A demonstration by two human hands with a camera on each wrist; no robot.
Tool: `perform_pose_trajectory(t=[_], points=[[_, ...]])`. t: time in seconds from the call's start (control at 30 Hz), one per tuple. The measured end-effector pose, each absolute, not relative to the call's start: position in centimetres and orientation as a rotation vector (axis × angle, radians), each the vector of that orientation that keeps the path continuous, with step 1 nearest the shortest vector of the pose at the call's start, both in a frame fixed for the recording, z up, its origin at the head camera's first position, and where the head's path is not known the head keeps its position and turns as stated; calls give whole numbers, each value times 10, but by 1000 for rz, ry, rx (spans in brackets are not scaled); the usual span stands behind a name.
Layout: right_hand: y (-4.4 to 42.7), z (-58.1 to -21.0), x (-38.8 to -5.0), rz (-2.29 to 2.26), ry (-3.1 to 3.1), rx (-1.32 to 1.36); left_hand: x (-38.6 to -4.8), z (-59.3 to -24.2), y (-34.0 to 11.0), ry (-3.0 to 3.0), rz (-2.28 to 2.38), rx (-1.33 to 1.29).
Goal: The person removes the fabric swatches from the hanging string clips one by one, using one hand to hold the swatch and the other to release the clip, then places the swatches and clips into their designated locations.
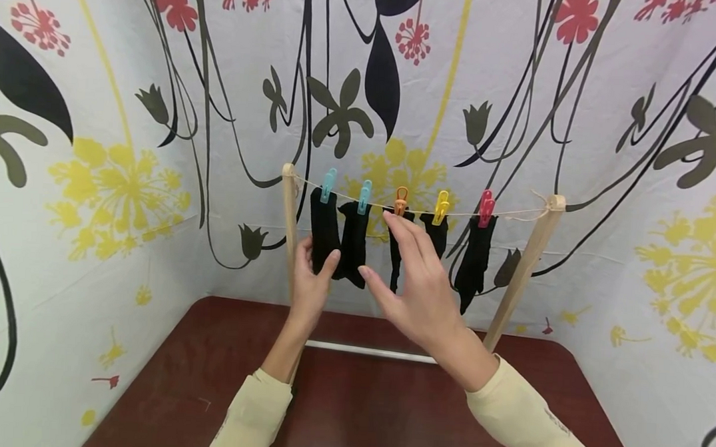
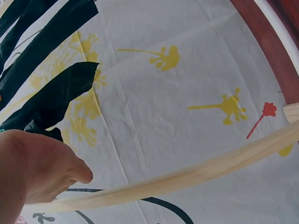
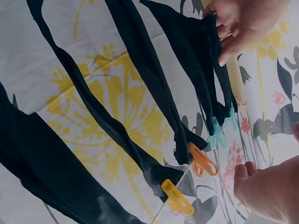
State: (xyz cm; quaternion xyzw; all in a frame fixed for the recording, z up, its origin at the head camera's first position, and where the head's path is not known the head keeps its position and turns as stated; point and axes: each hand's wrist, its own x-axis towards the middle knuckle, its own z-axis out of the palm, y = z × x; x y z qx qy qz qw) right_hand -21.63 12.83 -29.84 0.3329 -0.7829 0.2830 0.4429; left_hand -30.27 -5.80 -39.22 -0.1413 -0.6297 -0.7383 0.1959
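Several black socks hang from a string line by coloured clothespins. My left hand (image 1: 310,289) grips the leftmost black sock (image 1: 325,225) near its lower end, thumb in front and fingers at its far side. Light blue clothespins (image 1: 329,185) hold this sock and the one beside it. Raised in front of the middle sock, my right hand (image 1: 423,293) has its fingers extended and holds nothing. Its fingertips are nearest the orange clothespin (image 1: 401,200); in the right wrist view they are apart from the orange clip (image 3: 203,161). A yellow clothespin (image 1: 441,207) and a red clothespin (image 1: 486,208) hold the socks farther right.
Wooden posts stand at the left (image 1: 288,227) and the right (image 1: 527,267), with the string (image 1: 517,213) tied between them. A white bar (image 1: 370,351) runs low across the dark red table (image 1: 386,411). Flower-patterned fabric (image 1: 228,178) surrounds the table.
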Motion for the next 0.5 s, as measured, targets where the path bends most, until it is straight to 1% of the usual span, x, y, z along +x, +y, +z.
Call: perform_pose_trajectory(t=[0.27,0.5], points=[[119,-278,-229,637,-1935,846,-300,-393,-61,-1732,-2044,-380],[113,-256,-246,603,-1950,833,-299,-395,-61,-1658,-2122,-348]])
